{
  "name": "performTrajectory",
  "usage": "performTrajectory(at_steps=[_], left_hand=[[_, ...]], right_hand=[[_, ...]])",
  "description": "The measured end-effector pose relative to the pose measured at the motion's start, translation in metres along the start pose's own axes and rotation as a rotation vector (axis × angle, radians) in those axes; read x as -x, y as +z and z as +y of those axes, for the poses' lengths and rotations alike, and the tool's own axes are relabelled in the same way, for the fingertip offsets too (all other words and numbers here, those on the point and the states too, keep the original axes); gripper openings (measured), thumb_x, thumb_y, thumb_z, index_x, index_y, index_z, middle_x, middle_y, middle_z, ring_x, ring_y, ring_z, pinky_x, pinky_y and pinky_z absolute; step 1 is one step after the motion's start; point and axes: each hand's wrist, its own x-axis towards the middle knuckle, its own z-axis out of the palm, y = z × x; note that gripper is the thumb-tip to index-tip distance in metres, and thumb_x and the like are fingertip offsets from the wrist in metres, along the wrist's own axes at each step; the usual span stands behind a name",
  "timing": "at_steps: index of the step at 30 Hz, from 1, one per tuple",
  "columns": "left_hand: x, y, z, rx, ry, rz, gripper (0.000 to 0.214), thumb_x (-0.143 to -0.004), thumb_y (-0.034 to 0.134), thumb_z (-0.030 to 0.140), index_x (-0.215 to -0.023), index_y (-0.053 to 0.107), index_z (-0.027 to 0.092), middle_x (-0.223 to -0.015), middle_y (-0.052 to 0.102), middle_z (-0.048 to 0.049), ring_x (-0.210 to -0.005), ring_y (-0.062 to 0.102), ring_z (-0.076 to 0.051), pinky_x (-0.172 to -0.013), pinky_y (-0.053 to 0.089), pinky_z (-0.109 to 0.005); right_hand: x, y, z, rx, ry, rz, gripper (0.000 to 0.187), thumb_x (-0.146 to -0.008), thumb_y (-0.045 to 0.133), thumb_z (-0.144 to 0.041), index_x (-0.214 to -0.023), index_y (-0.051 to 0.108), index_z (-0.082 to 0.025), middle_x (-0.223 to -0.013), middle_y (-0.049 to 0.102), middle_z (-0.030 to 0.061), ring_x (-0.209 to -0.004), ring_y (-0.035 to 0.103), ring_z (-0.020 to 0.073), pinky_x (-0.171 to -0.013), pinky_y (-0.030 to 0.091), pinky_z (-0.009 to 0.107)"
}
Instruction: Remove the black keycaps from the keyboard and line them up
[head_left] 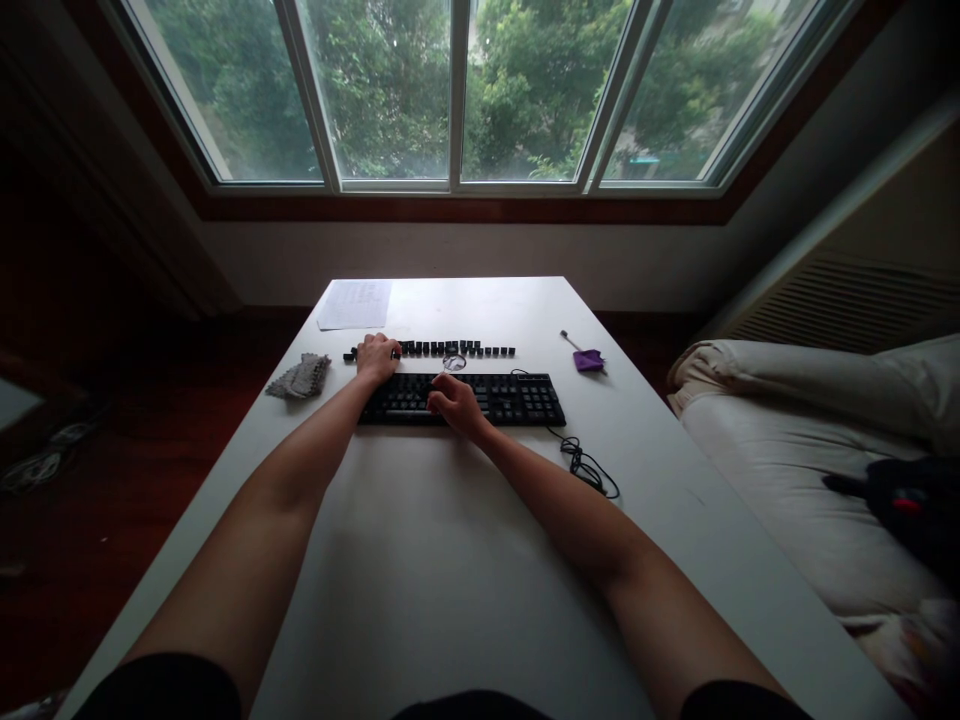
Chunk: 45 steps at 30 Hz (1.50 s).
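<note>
A black keyboard (517,398) lies across the middle of a white table (450,560). Behind it runs a row of loose black keycaps (465,349), with a small wire ring-shaped tool (454,362) between row and keyboard. My left hand (377,356) rests at the left end of the keycap row, fingers curled down onto the caps. My right hand (454,403) sits on the keyboard's middle, fingers bent and pressed against the keys. Whether either hand holds a cap is hidden.
A grey cloth (301,377) lies left of the keyboard and a sheet of paper (355,303) at the far left corner. A purple brush tool (586,357) sits at the right. The keyboard cable (589,465) coils to the right. A bed (795,470) adjoins the table.
</note>
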Motion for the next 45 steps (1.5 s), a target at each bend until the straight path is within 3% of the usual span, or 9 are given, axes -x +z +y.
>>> performTrajectory(at_steps=[20, 27, 34, 39, 45], left_hand=[[0.002, -0.005, 0.007, -0.131, 0.04, -0.011, 0.022, -0.083, 0.064, 0.027, -0.103, 0.073, 0.026, -0.119, 0.058, -0.0117, -0.119, 0.042, -0.035, -0.098, 0.039, -0.049], [0.01, -0.008, 0.006, -0.107, 0.046, 0.042, 0.022, -0.086, 0.059, 0.022, -0.102, 0.073, 0.025, -0.118, 0.059, -0.012, -0.118, 0.044, -0.034, -0.097, 0.039, -0.05], [0.043, -0.02, 0.013, -0.073, 0.095, 0.096, 0.019, -0.09, 0.057, 0.027, -0.1, 0.073, 0.024, -0.113, 0.061, -0.0116, -0.113, 0.049, -0.033, -0.096, 0.041, -0.048], [0.08, -0.031, 0.031, -0.032, 0.244, 0.095, 0.019, -0.093, 0.056, 0.031, -0.101, 0.071, 0.023, -0.115, 0.063, -0.01, -0.112, 0.052, -0.031, -0.096, 0.041, -0.048], [0.113, -0.035, 0.048, 0.003, 0.309, 0.037, 0.023, -0.095, 0.055, 0.036, -0.106, 0.071, 0.024, -0.115, 0.064, -0.0092, -0.108, 0.055, -0.029, -0.094, 0.043, -0.046]], right_hand=[[0.0, 0.0, 0.0, 0.034, -0.005, -0.003, 0.014, -0.078, 0.057, -0.032, -0.088, 0.056, -0.022, -0.063, 0.066, -0.0031, -0.055, 0.062, 0.0156, -0.057, 0.049, 0.026], [-0.001, 0.0, 0.002, 0.018, -0.022, -0.008, 0.014, -0.077, 0.058, -0.031, -0.088, 0.056, -0.022, -0.063, 0.066, -0.0035, -0.057, 0.062, 0.0156, -0.059, 0.049, 0.027], [-0.002, -0.004, -0.002, -0.169, 0.011, -0.063, 0.016, -0.078, 0.061, -0.035, -0.086, 0.056, -0.021, -0.061, 0.063, -0.0036, -0.057, 0.063, 0.0165, -0.06, 0.05, 0.028], [-0.005, -0.006, -0.005, -0.208, 0.012, -0.015, 0.017, -0.08, 0.061, -0.038, -0.081, 0.055, -0.022, -0.058, 0.062, -0.0032, -0.056, 0.062, 0.0164, -0.058, 0.049, 0.028], [-0.01, -0.009, -0.005, -0.235, -0.036, 0.023, 0.015, -0.078, 0.06, -0.033, -0.082, 0.051, -0.023, -0.06, 0.062, -0.0037, -0.051, 0.06, 0.0155, -0.052, 0.045, 0.026]])
